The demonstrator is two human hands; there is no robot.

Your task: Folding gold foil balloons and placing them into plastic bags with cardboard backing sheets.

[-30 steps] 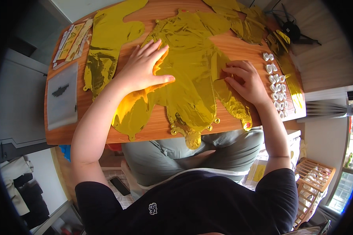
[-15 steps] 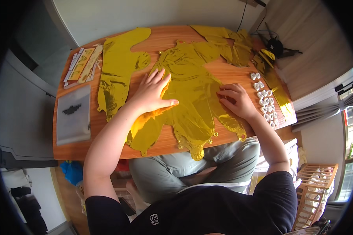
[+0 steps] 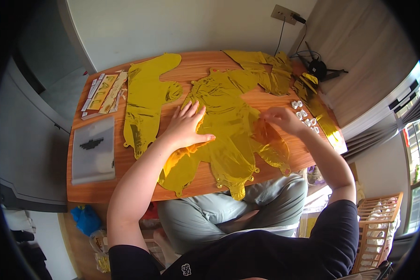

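A flat, uninflated gold foil balloon [image 3: 228,116] with several rounded lobes and small edge tabs lies across the middle of the table. My left hand [image 3: 184,128] is spread over its left part, thumb stretched out to the right. Crumpled foil beside that hand shines orange. At the balloon's right lobe [image 3: 273,149], my right hand [image 3: 284,120] is raised a little, fingers bent and drawn together near the lobe's upper edge. Whether foil is between those fingertips is hidden. The lobe below reflects the hand in orange.
Another gold foil balloon [image 3: 144,98] lies left on the wooden table [image 3: 119,186]. More gold foil [image 3: 270,70] sits far right. A clear plastic sleeve [image 3: 93,158], flat packets [image 3: 102,93], small white pieces [image 3: 299,112] and a black router-like device [image 3: 317,69] are around the edges.
My right hand has lifted slightly off the foil and its fingers have drawn together. The left hand keeps its place on the balloon. The head view has tilted upward.
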